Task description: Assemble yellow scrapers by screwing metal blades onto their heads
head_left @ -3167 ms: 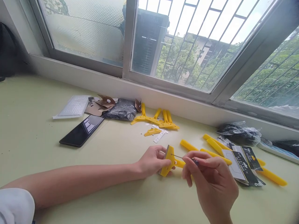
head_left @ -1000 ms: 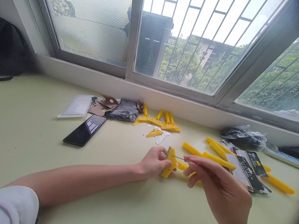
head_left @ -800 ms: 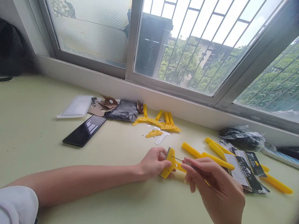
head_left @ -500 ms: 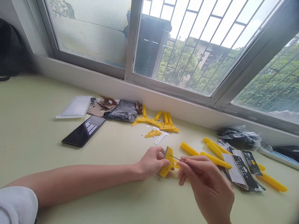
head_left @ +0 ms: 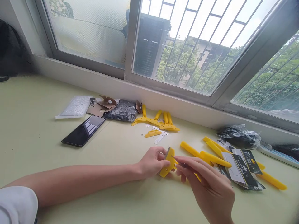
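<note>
Between the thumb and fingers of my left hand (head_left: 151, 161) is a yellow scraper (head_left: 169, 161), its head tilted up with a metal blade along the left edge. Screws show on the face of the head. My right hand (head_left: 209, 180) pinches a thin screwdriver (head_left: 183, 165), mostly hidden by the fingers. Its tip end is close to the upper screw; whether it touches cannot be made out. Part of the scraper's handle lies behind my right hand.
Yellow scrapers (head_left: 166, 126) and a loose yellow cover (head_left: 152, 133) lie by the wall with small screws. Several yellow handles (head_left: 216, 158) and black packages (head_left: 244, 168) are at right. A phone (head_left: 83, 131), bubble wrap (head_left: 75, 106) and a black bag (head_left: 122, 109) sit at left.
My right hand has shifted slightly, its fingertips now closer to the scraper head, and less of the screwdriver's shaft shows. The scraper has tilted a little in my left hand.
</note>
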`<state>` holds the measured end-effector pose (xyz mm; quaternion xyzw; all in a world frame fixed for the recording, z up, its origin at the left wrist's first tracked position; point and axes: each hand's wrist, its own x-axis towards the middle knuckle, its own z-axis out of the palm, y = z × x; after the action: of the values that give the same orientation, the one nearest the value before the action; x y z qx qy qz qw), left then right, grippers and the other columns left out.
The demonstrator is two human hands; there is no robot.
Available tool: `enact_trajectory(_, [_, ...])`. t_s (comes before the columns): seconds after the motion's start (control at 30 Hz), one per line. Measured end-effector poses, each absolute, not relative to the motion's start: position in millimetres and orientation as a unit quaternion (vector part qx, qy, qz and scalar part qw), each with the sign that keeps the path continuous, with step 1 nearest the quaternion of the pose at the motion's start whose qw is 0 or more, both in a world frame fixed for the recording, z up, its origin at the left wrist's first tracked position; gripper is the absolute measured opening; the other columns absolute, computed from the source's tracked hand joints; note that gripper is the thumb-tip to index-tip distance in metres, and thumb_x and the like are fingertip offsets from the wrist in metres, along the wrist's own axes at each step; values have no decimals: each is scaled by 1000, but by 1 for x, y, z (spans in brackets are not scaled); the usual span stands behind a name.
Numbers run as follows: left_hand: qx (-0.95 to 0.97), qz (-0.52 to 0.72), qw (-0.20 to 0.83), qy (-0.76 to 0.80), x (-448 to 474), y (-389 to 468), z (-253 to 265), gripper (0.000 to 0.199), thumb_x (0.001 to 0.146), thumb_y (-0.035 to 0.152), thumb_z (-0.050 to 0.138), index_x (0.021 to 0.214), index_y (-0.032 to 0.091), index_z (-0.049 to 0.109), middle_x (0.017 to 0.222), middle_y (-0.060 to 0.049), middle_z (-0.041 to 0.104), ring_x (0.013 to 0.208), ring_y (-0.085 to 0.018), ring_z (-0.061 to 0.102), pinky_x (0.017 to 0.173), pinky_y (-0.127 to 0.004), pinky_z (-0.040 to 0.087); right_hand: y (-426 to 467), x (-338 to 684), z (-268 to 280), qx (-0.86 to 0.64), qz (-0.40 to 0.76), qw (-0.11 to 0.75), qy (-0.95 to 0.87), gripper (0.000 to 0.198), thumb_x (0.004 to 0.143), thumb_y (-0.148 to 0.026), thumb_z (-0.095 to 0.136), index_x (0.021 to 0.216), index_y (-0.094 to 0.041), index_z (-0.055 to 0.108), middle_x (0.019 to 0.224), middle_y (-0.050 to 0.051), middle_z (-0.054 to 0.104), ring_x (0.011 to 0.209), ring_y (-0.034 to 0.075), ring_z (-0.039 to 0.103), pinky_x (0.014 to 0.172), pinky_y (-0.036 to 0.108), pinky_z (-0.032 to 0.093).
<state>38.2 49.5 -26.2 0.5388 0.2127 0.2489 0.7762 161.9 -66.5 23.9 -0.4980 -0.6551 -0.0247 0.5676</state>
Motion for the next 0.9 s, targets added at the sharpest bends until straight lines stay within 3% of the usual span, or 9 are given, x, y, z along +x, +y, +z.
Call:
enact_trajectory(0.27, [531, 247, 778, 226, 38, 48, -27, 36, 72, 34, 80, 90, 15, 55, 82, -12, 73, 85, -31, 75, 69, -43, 62, -63, 165, 14, -491, -68, 596, -632, 20, 85, -2, 70, 90, -20, 62, 78, 1, 66, 72, 16, 70, 52, 26, 58])
enact_trajectory(0.53, [526, 259, 774, 239, 39, 47, -28, 28, 76, 28, 76, 90, 15, 55, 81, -10, 73, 86, -31, 75, 73, -48, 62, -62, 164, 13, -515, -136, 561, -633, 22, 84, -7, 74, 93, -20, 58, 80, 0, 66, 61, 10, 64, 54, 23, 56])
enact_trajectory(0.63, [512, 278, 772, 253, 39, 48, -28, 26, 78, 26, 75, 90, 16, 54, 83, -10, 72, 88, -30, 75, 74, -48, 63, -62, 171, 16, -540, -190, 497, -652, 15, 90, -15, 70, 88, -21, 57, 75, -2, 65, 56, 9, 60, 55, 21, 53])
enact_trajectory(0.7, [509, 287, 768, 262, 39, 49, -28, 25, 79, 25, 75, 91, 16, 54, 87, -10, 73, 91, -30, 74, 75, -47, 63, -62, 178, 18, -549, -233, 429, -678, 13, 94, -16, 64, 85, -21, 56, 67, -4, 58, 49, 8, 50, 50, 21, 45])
enact_trajectory(0.8, [515, 304, 753, 275, 38, 49, -29, 23, 81, 24, 73, 93, 16, 55, 90, -11, 73, 90, -28, 74, 76, -46, 63, -64, 188, 20, -562, -286, 333, -701, 20, 97, -19, 60, 78, -21, 56, 59, -5, 49, 44, 8, 36, 46, 24, 33])
enact_trajectory(0.9, [524, 320, 739, 277, 38, 49, -31, 22, 82, 25, 73, 93, 16, 56, 90, -11, 73, 87, -27, 74, 76, -46, 63, -67, 191, 21, -567, -343, 277, -696, 25, 97, -26, 64, 74, -20, 59, 54, -6, 47, 42, 8, 32, 46, 25, 30])
